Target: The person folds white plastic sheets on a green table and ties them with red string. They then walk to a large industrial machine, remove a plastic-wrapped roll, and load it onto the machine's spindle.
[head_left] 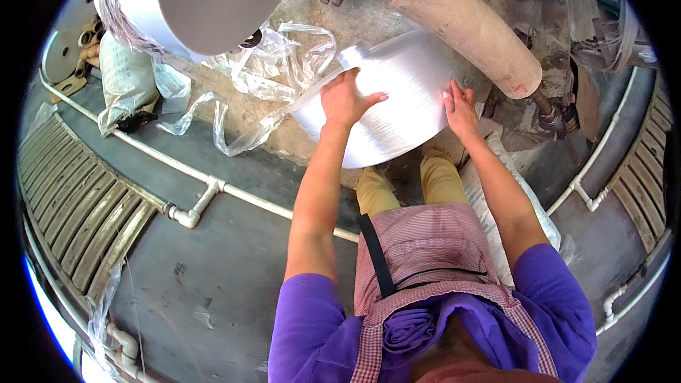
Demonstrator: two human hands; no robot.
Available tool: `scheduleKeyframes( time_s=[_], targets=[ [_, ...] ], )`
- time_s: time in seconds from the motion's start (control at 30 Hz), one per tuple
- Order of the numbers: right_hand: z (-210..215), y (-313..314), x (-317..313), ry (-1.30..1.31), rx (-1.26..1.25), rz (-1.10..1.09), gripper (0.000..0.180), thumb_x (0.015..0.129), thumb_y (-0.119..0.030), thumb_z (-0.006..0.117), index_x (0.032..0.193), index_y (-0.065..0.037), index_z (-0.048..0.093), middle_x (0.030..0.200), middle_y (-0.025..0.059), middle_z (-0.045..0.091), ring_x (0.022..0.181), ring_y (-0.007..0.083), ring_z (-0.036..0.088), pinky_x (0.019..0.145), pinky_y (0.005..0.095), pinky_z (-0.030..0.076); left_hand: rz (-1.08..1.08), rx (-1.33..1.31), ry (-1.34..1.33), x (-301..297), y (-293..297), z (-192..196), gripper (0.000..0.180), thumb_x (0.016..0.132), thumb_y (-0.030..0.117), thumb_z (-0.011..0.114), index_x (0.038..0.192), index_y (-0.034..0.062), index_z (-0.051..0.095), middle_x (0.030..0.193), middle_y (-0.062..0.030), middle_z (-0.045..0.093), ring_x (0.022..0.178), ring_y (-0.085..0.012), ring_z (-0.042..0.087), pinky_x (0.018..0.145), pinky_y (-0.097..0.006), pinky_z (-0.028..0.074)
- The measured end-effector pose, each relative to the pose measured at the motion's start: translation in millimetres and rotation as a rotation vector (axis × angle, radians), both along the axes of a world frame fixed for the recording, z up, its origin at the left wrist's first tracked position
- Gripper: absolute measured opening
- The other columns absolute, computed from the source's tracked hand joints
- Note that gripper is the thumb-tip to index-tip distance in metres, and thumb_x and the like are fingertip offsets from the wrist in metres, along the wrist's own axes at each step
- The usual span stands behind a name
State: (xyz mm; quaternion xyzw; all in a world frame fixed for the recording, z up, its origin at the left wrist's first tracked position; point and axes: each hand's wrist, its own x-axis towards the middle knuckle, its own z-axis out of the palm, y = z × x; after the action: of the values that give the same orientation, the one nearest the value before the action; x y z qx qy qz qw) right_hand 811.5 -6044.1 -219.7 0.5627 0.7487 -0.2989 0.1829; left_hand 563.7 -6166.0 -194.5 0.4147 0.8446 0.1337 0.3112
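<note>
Both hands on a big white roll of film, seen from above the person's head.

Head view: the white roll (386,103) stands in front of the person's knees on the concrete floor (213,269), its curved face towards them and its long axis running roughly left to right, slightly tilted. The left hand (345,99) lies flat and open on the near left part of the curved face, fingers spread towards the right. The right hand (460,108) presses open against the right end, fingers pointing up; neither hand is closed round anything. The two hands bracket the roll, about equally near. Just beyond the roll lies a tan cardboard core (472,28) on a machine shaft, and loose clear plastic wrap (273,64) trails off to the left, beneath a larger white reel (184,0).
</note>
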Motion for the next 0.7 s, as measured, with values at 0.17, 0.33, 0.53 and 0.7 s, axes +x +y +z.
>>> scheduleKeyframes(
  time_s=[0.17,0.33,0.53,0.7],
  targets=[
    [0.5,-31.3,22.0,0.165,0.009,-0.203,0.057,0.092,-0.041,0.035,0.14,-0.014,0.021,0.142,0.0243,0.012,0.131,0.0392,0.016,0.104,0.0418,0.023,0.133,-0.091,-0.444,-23.3,-3.2,-3.9,0.074,0.07,0.058,0.062,0.121,0.0054,0.053,0.117,-0.0168,0.056,0.107,-0.0266,0.055,0.092,-0.032,0.04],
    [-10.3,-13.4,29.1,0.315,-0.014,-0.363,0.058,0.093,-0.037,0.035,0.141,-0.009,0.017,0.142,0.0314,0.001,0.134,0.0394,0.003,0.106,0.0411,0.02,0.206,-0.04,-0.302,-1.6,-17.1,-6.4,0.073,0.072,0.059,0.059,0.121,0.005,0.052,0.116,-0.0191,0.056,0.106,-0.0287,0.054,0.091,-0.034,0.04],
    [-21.5,15.4,29.2,0.336,0.097,-0.14,0.054,0.093,-0.032,0.038,0.139,-0.01,0.02,0.141,0.0306,0.008,0.131,0.0413,0.017,0.104,0.0406,0.026,0.313,-0.101,-0.275,40.9,-37.1,1.0,0.07,0.078,0.057,0.053,0.124,0.0051,0.048,0.121,-0.0204,0.051,0.114,-0.0331,0.048,0.095,-0.037,0.037],
    [-17.7,24.9,-7.8,0.377,0.097,0.035,0.051,0.093,-0.028,0.039,0.139,-0.015,0.022,0.144,0.0239,0.007,0.126,0.0392,0.031,0.099,0.041,0.035,0.495,-0.089,-0.369,51.8,-68.1,-0.8,0.063,0.083,0.051,0.051,0.126,0.0063,0.046,0.119,-0.0211,0.052,0.111,-0.0349,0.049,0.092,-0.039,0.039]
  ],
)
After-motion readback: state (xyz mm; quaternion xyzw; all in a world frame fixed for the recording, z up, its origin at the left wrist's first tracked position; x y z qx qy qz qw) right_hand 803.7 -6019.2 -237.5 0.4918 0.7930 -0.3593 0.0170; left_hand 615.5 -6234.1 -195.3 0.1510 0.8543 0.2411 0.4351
